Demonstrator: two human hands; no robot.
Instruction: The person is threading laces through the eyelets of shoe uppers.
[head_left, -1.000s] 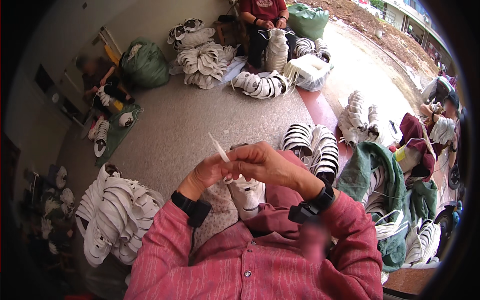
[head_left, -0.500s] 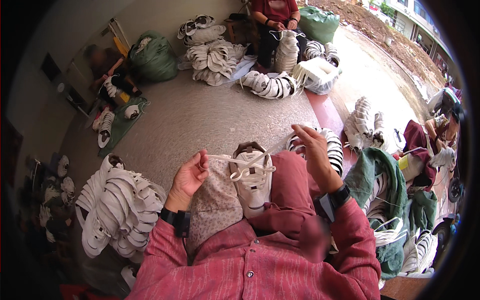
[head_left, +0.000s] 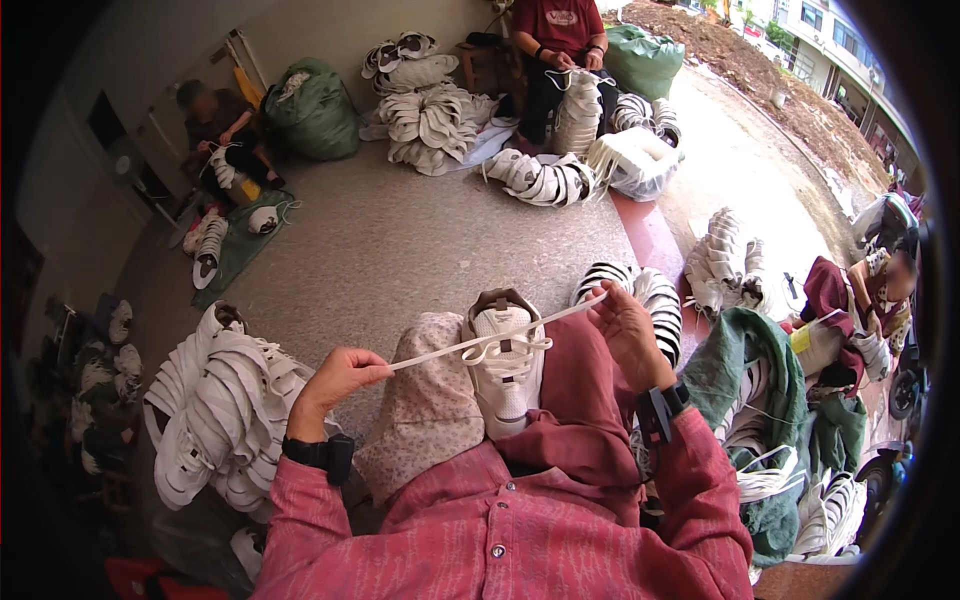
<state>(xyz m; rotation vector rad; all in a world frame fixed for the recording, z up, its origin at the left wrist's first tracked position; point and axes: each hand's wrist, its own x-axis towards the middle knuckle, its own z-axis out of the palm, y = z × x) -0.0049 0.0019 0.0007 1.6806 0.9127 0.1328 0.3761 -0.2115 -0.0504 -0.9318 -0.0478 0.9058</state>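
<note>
Between my knees stands a white shoe upper with a brown collar, its toe pointing toward me. A flat white shoelace is stretched taut across above it, rising from left to right. My left hand pinches one end, out beyond the left knee. Over the right knee, my right hand pinches the other end between thumb and fingers. Loops of lace lie over the eyelets in the middle of the upper. Whether the taut lace passes through an eyelet, I cannot tell.
A heap of nested white uppers is at my left. Another bundle lies beyond my right knee. A green sack with uppers stands at the right. Co-workers sit at the far left, the back and the right.
My left hand has moved left and down, and my right hand has lowered slightly. The slack lace between them is now pulled straight above the upper.
</note>
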